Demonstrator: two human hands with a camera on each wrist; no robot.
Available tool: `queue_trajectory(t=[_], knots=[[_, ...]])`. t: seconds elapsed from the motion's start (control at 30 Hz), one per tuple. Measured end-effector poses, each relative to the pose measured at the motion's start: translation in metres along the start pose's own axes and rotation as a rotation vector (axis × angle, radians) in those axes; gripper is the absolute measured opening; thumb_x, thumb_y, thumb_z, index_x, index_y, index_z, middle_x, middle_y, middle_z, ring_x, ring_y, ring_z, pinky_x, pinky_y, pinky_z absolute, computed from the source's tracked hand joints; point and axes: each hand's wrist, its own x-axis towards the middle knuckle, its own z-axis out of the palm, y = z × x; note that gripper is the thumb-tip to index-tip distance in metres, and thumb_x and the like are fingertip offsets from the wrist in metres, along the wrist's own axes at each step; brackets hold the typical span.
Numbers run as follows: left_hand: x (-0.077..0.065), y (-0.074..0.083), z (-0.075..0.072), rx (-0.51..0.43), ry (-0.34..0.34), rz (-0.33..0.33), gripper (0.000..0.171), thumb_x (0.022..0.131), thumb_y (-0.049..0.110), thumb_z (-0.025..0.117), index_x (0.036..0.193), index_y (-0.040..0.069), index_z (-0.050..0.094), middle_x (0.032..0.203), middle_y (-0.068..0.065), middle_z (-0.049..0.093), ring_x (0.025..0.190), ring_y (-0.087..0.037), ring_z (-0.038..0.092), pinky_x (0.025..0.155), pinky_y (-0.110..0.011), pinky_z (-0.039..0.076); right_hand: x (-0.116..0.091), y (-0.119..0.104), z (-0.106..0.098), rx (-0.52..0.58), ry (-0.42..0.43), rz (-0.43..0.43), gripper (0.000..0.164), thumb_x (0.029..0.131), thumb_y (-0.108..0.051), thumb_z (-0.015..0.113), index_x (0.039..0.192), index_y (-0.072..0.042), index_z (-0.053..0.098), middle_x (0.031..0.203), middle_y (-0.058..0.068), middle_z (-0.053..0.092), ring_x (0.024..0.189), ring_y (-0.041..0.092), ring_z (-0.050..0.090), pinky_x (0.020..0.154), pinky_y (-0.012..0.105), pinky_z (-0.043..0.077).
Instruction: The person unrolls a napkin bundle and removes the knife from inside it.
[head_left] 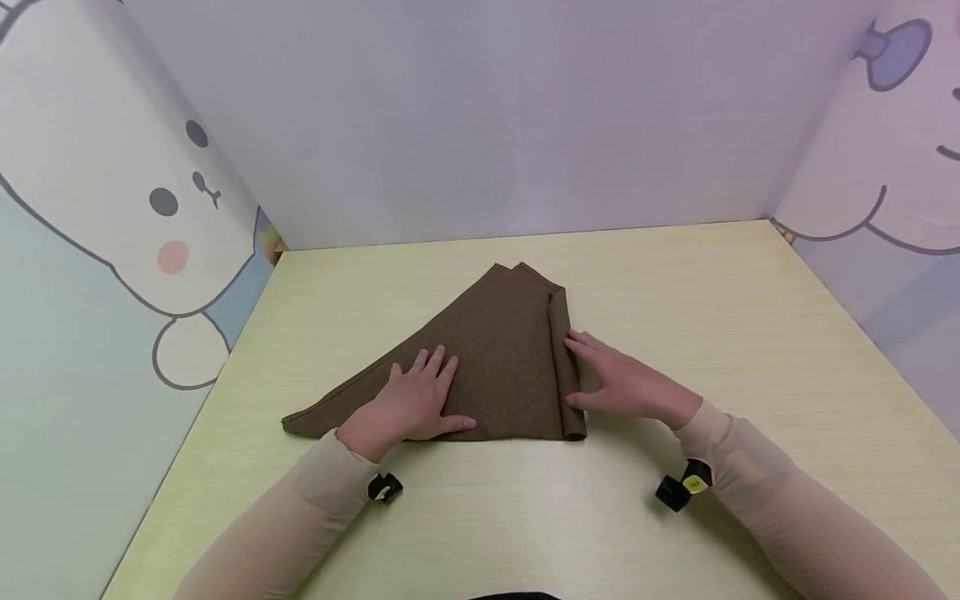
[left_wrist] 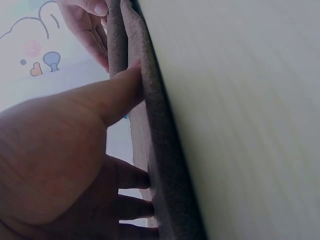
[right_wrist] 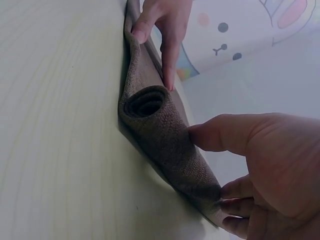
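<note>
A brown cloth (head_left: 502, 358) lies folded in a rough triangle on the table, its long point to the left. Along its right side the cloth is wound into a roll (right_wrist: 170, 140), whose spiral end shows in the right wrist view. My left hand (head_left: 416, 402) rests on the cloth's near middle with fingers spread and thumb out. The right hand (head_left: 626, 379) touches the outer side of the roll with its thumb and fingertips, thumb nearer me. In the left wrist view, the left thumb (left_wrist: 120, 95) lies on the cloth's edge.
The pale wooden table (head_left: 720, 333) stretches around the cloth. A plain wall panel (head_left: 487, 125) rises at its back edge, and cartoon-printed panels (head_left: 97, 167) stand at the sides. Black wrist cameras (head_left: 673, 492) hang below both sleeves.
</note>
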Motion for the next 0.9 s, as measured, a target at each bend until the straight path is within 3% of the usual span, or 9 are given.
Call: queue_trajectory(t=[0.9], knots=[[0.0004,-0.0004,0.0008,0.003,0.004,0.007,0.101,0.083,0.078,0.043,0.154,0.009,0.021,0.158,-0.018,0.014,0.143,-0.038,0.018,0.101,-0.066,0.027,-0.0070,0.0098,-0.0014,-0.003,0.004,-0.008,0.082,0.090,-0.032,0.066,0.152,-0.002,0.021,0.159,0.016,0.012,0.145,0.034,0.014,0.109,0.052,0.026]])
